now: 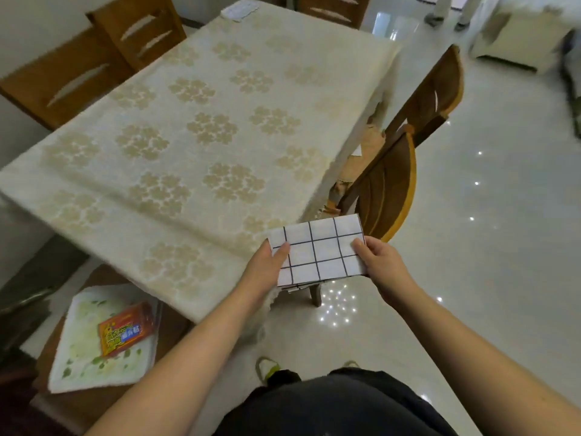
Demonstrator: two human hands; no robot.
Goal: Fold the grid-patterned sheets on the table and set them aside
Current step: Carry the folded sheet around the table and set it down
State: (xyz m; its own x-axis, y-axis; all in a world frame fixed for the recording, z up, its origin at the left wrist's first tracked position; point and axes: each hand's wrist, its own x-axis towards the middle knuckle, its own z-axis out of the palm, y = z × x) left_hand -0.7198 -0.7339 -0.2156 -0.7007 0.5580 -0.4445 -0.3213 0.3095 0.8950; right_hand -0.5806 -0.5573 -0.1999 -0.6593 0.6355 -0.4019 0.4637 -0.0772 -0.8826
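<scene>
A folded white sheet with a black grid pattern [317, 251] is held in the air just off the table's near right corner. My left hand [267, 269] grips its left edge, thumb on top. My right hand [380, 262] grips its right edge, thumb on top as well. The sheet is a compact rectangle, several layers thick, with layer edges showing at its bottom. The table [195, 127] wears a cream cloth with gold flower clusters. A small pale folded item [239, 9] lies at the table's far edge; its pattern is too blurred to tell.
Wooden chairs stand to the right [405, 158] and at the far left [103, 58]. At lower left a chair seat holds a white floral towel [88, 347] with an orange snack packet [125, 328] on it. Glossy tiled floor [487, 215] spreads to the right.
</scene>
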